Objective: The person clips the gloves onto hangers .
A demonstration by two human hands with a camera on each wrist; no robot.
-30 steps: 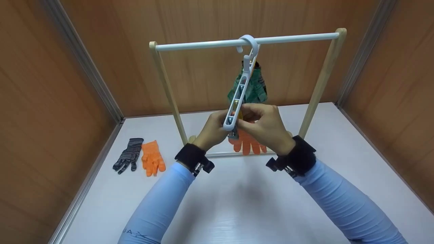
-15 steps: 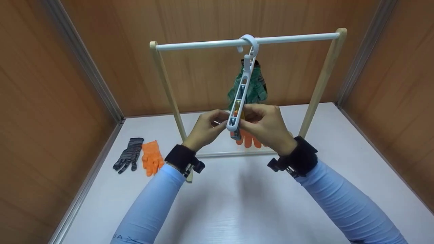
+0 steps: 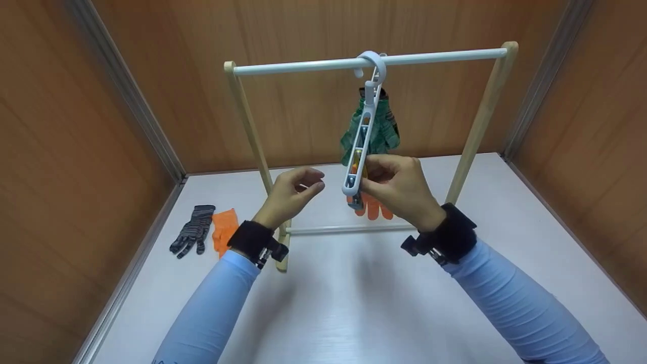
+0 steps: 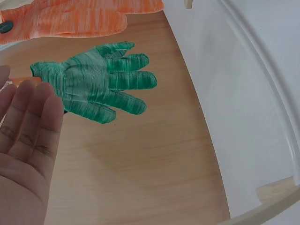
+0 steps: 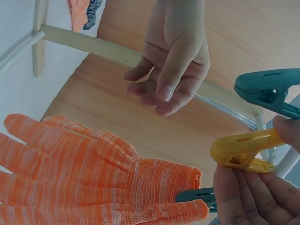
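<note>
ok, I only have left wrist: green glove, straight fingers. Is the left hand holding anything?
Observer: No. In the head view the left hand is beside the white hanger, apart from it and holding nothing.
Operator: And the right?
Observer: The right hand is at the hanger's lower end. The right wrist view shows it pinching a yellow clip.
Operator: Is the orange glove clipped?
Observer: Yes. The right wrist view shows the hanging orange glove with its cuff in a dark clip.
Operator: Anything on the table?
Observer: A grey glove and a second orange glove lie side by side at its left edge.
</note>
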